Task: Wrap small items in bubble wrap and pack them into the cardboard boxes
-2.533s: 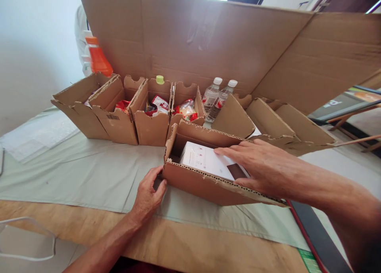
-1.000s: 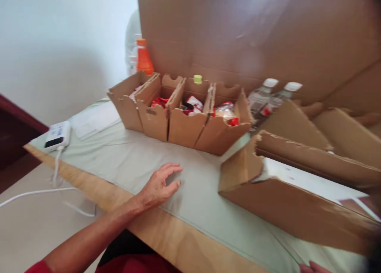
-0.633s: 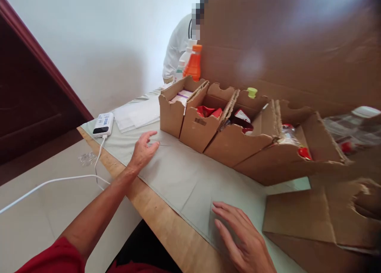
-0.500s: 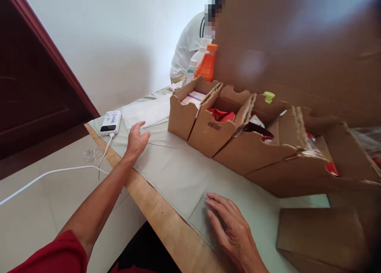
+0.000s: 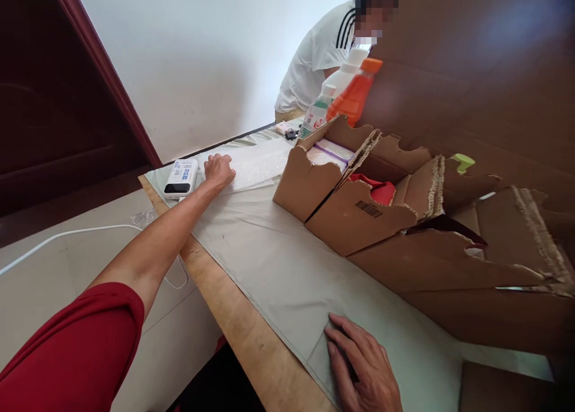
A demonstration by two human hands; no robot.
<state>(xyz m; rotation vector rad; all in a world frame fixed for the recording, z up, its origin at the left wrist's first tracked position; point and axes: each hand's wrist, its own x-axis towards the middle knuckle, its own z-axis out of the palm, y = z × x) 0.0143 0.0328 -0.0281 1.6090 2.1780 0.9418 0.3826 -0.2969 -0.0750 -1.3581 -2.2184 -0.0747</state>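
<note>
My left hand (image 5: 218,169) reaches far out to the table's left end and rests, fingers curled down, on a sheet of clear bubble wrap (image 5: 258,167). Whether it grips the sheet I cannot tell. A white power bank (image 5: 181,178) lies just left of that hand. My right hand (image 5: 366,370) lies flat, fingers spread, on the pale green cloth (image 5: 278,268) near the front edge and holds nothing. A row of open cardboard boxes (image 5: 359,211) with packets inside stands to the right of both hands.
A tall cardboard sheet (image 5: 471,82) stands behind the boxes. Bottles, one orange (image 5: 353,97), stand at the far end. A person in a white shirt (image 5: 321,58) crouches beyond them. A white cable (image 5: 67,235) hangs from the power bank off the table's wooden edge (image 5: 233,322).
My view swung left, away from the box with the white carton. My left hand let go of that box and travelled left onto the bubble wrap. My right hand came off the carton onto the cloth.
</note>
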